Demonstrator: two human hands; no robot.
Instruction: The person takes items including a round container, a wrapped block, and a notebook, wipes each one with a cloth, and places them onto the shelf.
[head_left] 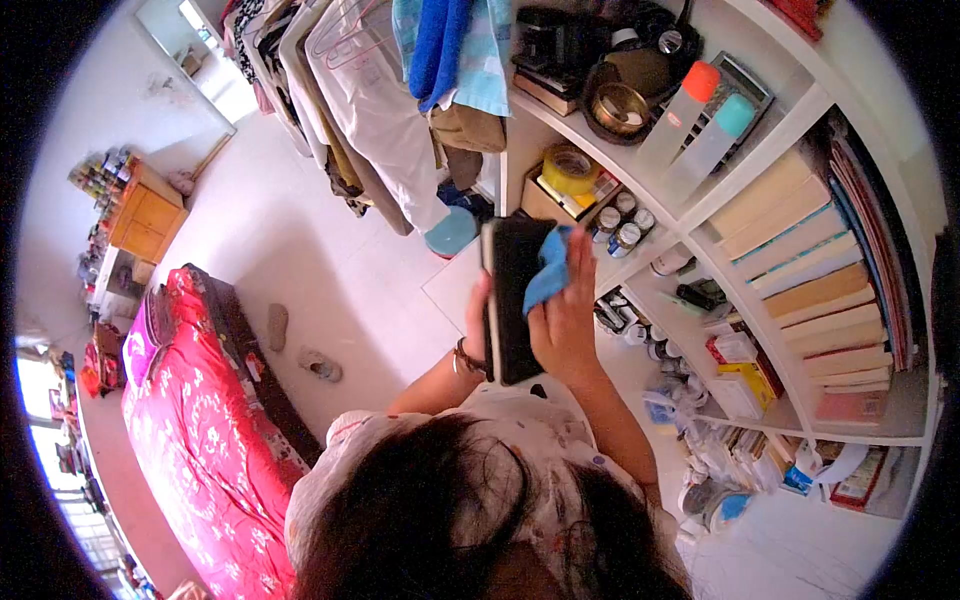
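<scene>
In front of my chest is a thick black-covered book (513,330) with a pale edge along its left side. My left hand (477,322) grips that pale edge, and a bracelet circles the wrist. A blue cloth (547,276) lies against the right part of the dark cover. My right hand (568,318) presses the cloth onto the book, its fingers bunched around the fabric. Part of the cloth is hidden beneath those fingers.
White shelving (700,215) on the right holds books (800,290), two capped bottles (680,115), a brass bowl (618,106) and small jars (625,235). Clothes (350,110) hang at the top. A bed with a red cover (205,430) stands left, near slippers (320,364) on the floor.
</scene>
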